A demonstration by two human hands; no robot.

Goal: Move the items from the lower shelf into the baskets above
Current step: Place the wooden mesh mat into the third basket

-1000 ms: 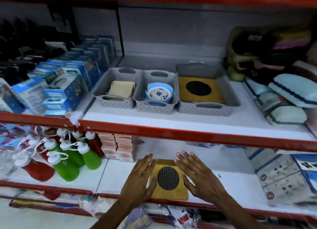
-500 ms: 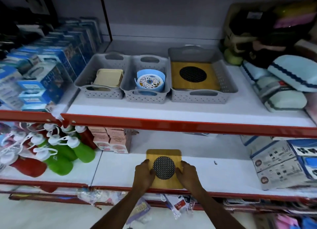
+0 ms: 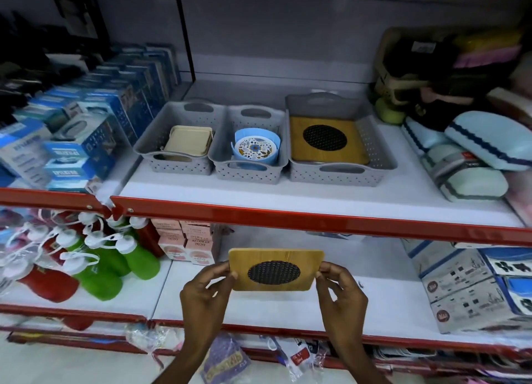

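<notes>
- The square bamboo trivet with a round black mesh centre (image 3: 275, 269) is held up off the lower white shelf (image 3: 374, 306), tilted toward the person.
- The left hand (image 3: 205, 298) and right hand (image 3: 341, 293) pinch its opposite side edges between thumb and fingertips.
- It looks stiff, light and flat; the edges are the sensible hold.
- Above it, the large grey perforated basket (image 3: 380, 150) already holds a matching one.

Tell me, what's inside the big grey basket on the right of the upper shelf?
The big grey basket holds a wooden square trivet with a dark mesh circle, lying flat. Anything under it is covered, so it cannot be seen.
</notes>
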